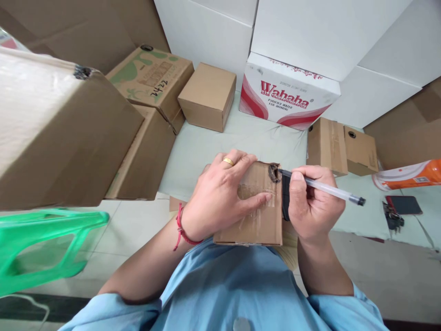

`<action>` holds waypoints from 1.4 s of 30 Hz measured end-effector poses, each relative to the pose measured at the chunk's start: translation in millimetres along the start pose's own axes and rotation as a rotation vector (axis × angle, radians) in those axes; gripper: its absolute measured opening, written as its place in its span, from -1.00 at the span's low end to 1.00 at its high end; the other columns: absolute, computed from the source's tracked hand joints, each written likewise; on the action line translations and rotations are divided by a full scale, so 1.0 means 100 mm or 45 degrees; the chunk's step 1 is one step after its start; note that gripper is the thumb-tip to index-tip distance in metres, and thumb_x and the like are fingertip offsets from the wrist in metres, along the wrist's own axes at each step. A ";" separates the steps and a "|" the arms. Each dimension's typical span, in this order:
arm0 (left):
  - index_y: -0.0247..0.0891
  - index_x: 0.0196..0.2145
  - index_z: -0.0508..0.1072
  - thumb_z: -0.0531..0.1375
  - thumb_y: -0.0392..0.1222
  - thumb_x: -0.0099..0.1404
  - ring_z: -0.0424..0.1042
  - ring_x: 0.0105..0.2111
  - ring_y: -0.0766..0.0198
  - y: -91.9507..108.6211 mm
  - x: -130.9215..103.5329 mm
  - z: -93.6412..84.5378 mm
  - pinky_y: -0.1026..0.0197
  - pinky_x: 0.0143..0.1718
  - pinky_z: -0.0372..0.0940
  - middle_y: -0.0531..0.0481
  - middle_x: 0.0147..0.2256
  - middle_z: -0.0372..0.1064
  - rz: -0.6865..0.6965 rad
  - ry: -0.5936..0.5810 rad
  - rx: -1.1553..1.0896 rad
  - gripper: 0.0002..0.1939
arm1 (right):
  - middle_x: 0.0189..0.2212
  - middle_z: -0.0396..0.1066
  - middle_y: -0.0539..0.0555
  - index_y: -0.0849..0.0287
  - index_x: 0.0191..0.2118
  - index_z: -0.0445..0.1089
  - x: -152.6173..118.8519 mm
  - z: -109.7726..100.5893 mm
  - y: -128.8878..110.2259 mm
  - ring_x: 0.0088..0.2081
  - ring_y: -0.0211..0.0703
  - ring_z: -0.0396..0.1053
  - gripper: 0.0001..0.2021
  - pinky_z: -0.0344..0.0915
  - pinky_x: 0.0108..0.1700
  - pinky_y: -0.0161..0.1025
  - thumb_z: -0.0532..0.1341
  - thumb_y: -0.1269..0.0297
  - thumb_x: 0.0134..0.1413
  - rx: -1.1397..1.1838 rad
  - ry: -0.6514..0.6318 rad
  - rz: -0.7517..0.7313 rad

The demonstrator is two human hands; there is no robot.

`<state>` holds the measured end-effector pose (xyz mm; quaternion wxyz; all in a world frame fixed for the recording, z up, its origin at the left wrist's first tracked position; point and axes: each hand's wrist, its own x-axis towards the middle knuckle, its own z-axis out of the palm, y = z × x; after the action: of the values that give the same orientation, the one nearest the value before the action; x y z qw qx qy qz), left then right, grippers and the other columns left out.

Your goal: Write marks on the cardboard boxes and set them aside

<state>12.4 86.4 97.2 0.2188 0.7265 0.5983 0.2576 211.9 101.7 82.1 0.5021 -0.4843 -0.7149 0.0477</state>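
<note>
A small brown cardboard box (258, 230) is held close against my blue shirt, with strips of clear tape on its top. My left hand (223, 195) grips the box from its left side, thumb lying across the tape and fingers over the far edge. Pinched in my right hand (312, 202) is a pen (330, 188) with a clear barrel, its tip at a dark, scribbled-looking round mark (274, 173) near the box's far right corner. A black object (285, 197) shows between the box and my right hand; what it is I cannot tell.
Cardboard boxes (206, 96) stand at the back left, and a white and red Wahaha carton (285, 94) behind. Two small boxes (327, 145), an orange and white package (409, 174), keys (393, 218) and a phone (404, 205) lie right. A green stool (79, 239) is left.
</note>
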 end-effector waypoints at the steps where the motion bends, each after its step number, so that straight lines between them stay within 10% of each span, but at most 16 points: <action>1: -0.16 0.27 0.48 0.43 0.15 0.34 0.45 0.15 -0.19 0.00 0.00 0.00 -0.27 0.24 0.38 -0.17 0.19 0.47 -0.004 0.006 -0.005 -0.34 | -0.39 0.53 -0.04 0.12 -0.18 0.52 -0.01 -0.01 0.01 -0.45 -0.28 0.42 -0.91 0.37 -0.35 -0.27 0.28 0.31 0.42 0.030 0.050 0.015; 6: -0.22 0.27 0.50 0.42 0.14 0.34 0.44 0.16 -0.21 -0.02 -0.06 0.04 -0.30 0.27 0.36 -0.21 0.17 0.46 -0.045 0.116 -0.017 -0.35 | -0.29 0.60 0.01 0.11 0.08 0.48 -0.11 -0.14 0.30 -0.58 -0.32 0.34 -0.81 0.25 -0.49 -0.29 0.21 0.19 0.52 0.213 0.201 0.151; 15: -0.23 0.19 0.56 0.34 0.14 0.38 0.42 0.12 -0.22 0.01 -0.02 0.06 -0.30 0.25 0.35 -0.23 0.09 0.48 -0.086 0.272 0.075 -0.45 | -0.16 0.62 0.28 0.19 0.02 0.59 -0.66 -0.83 1.67 -0.11 0.16 0.54 -0.67 0.46 -0.01 0.03 0.10 0.27 0.37 -0.864 -0.734 0.321; 21: -0.24 0.15 0.60 0.35 0.11 0.37 0.40 0.11 -0.20 0.06 0.27 0.11 -0.27 0.24 0.36 -0.23 0.06 0.52 -0.047 0.230 0.118 -0.49 | -0.07 0.54 0.40 0.42 0.35 0.42 -0.79 -0.88 2.17 -0.06 0.22 0.43 -0.37 0.37 0.12 0.11 0.08 0.47 0.17 -1.011 -0.747 0.602; 26: -0.15 0.16 0.58 0.35 0.11 0.37 0.45 0.12 -0.15 0.00 0.28 0.14 -0.22 0.23 0.40 -0.16 0.09 0.53 -0.023 0.235 0.017 -0.51 | 0.06 0.50 0.40 0.36 0.44 0.27 -0.86 -0.77 1.96 0.01 0.24 0.37 -0.38 0.32 0.22 0.22 0.08 0.20 0.37 -0.849 -0.545 0.581; 30: -0.13 0.15 0.58 0.33 0.10 0.38 0.49 0.12 -0.13 -0.03 0.22 0.14 -0.20 0.24 0.41 -0.15 0.08 0.54 -0.011 0.260 -0.046 -0.54 | 0.20 0.41 0.48 0.36 0.40 0.31 -1.02 -0.45 1.47 0.19 0.36 0.30 -0.27 0.34 0.23 0.23 0.17 -0.15 0.40 -0.765 -0.724 0.511; 42: -0.22 0.18 0.57 0.30 0.06 0.42 0.50 0.12 -0.07 -0.04 0.08 0.17 -0.14 0.24 0.41 -0.18 0.09 0.54 0.029 0.312 -0.108 -0.53 | 0.18 0.34 0.49 0.38 0.40 0.28 -1.05 -0.08 1.29 0.18 0.41 0.28 -0.21 0.29 0.22 0.19 0.37 -0.03 0.22 -0.882 -0.828 0.766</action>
<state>21.2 94.8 82.9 0.1714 0.6865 0.6007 0.3720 304.3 88.8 -55.9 0.0319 -0.7639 -0.6370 0.0981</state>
